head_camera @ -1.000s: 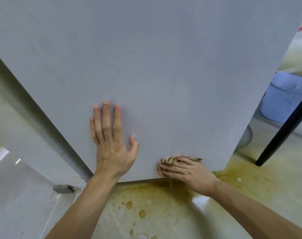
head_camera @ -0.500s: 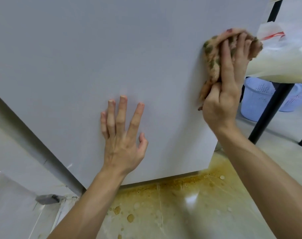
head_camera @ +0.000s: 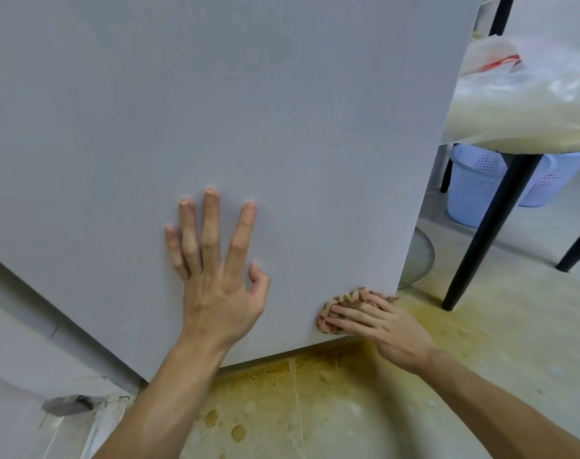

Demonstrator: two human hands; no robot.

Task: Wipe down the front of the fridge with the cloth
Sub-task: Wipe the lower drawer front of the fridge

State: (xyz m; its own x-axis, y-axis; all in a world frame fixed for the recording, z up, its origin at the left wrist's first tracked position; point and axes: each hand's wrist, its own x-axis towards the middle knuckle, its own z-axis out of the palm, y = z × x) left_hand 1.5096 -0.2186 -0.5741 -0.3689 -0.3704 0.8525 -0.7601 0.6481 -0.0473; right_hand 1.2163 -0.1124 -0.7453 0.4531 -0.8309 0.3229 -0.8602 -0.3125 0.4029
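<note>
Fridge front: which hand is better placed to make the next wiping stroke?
Right. The right hand presses the cloth against the fridge front near its lower right corner, ready to sweep onward. The left hand lies flat on the same surface, fingers spread, with no cloth under it; it seems only to brace.

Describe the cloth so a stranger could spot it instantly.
Start at the big grey fridge front. Go to its lower right corner, where the right hand presses a bunched cloth against it. It alone is patterned: pinkish-tan with dark olive blotches.
</note>
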